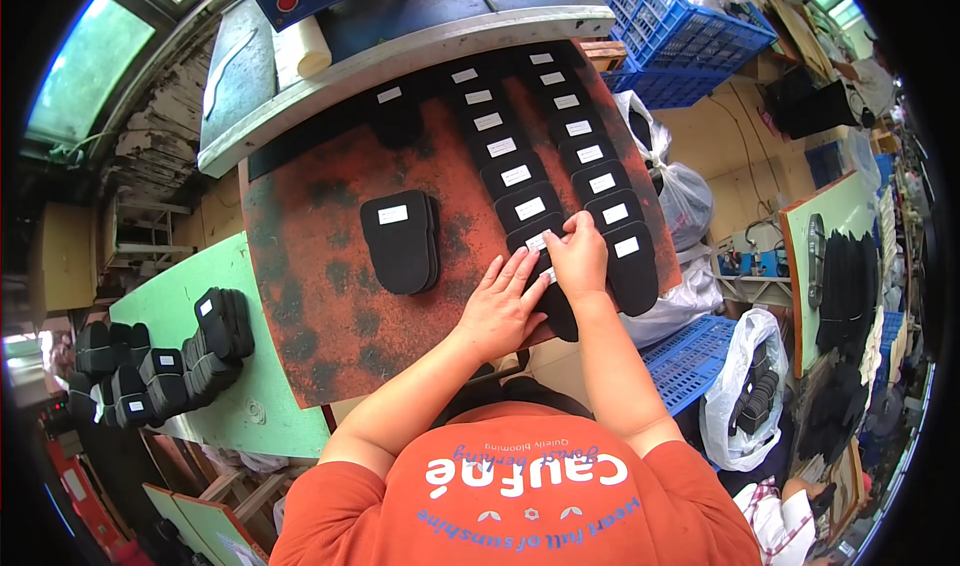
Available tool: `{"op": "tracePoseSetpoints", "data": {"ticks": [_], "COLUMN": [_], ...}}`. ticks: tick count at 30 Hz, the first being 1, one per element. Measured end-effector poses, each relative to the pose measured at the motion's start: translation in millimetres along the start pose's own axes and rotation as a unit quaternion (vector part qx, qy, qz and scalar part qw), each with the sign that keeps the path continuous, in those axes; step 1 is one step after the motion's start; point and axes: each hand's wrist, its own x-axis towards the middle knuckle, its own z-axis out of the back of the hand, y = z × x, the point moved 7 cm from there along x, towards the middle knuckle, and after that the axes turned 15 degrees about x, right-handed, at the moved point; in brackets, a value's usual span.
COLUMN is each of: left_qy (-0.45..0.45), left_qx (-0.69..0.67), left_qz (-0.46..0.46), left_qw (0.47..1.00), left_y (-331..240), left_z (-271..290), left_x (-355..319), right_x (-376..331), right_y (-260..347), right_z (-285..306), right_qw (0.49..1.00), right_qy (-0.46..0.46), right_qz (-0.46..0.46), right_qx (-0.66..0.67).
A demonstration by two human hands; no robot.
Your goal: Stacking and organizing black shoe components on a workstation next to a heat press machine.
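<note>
Two overlapping rows of black insoles with white labels lie on the worn red-brown table: a left row [514,175] and a right row [601,182]. My left hand [503,306] lies with its fingers stretched out over the nearest insole [560,316] of the left row, fingertips beside its white label [548,277]. Close against it, my right hand [580,261] has its fingers bent and pressed together above the same insole. Whatever those fingers hold, if anything, is hidden. Left of my hands sits a small stack of black insoles [400,243], with a label on top.
A blue-grey machine bed [400,36] with a pale front edge crosses the far side. Bundled black insoles [165,376] rest on a green board [255,406] at left. Blue crates [680,26], plastic bags [685,201] and an open white bag [745,391] stand at right.
</note>
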Motion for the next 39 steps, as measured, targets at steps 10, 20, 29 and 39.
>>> {"op": "tracePoseSetpoints", "data": {"ticks": [10,20,29,39], "left_qy": [-0.016,-0.248,-0.256,-0.266], "left_qx": [-0.052,-0.08,-0.463,-0.442], "left_qz": [0.02,0.453,0.401,0.435], "left_qw": [0.998,0.853,0.748,0.738], "left_y": [6,169,149,226], "left_z": [7,46,27,43], "left_x": [-3,-82,-83,-8], "right_x": [-17,-57,-74,-40], "right_y": [24,55,64,67], "right_z": [6,-128,-151,-106], "right_qw": [0.987,0.953,0.626,0.537], "right_qy": [-0.039,0.185,0.376,0.354], "right_qz": [0.149,0.091,-0.224,-0.19], "right_qx": [0.037,0.221,0.646,0.742]}}
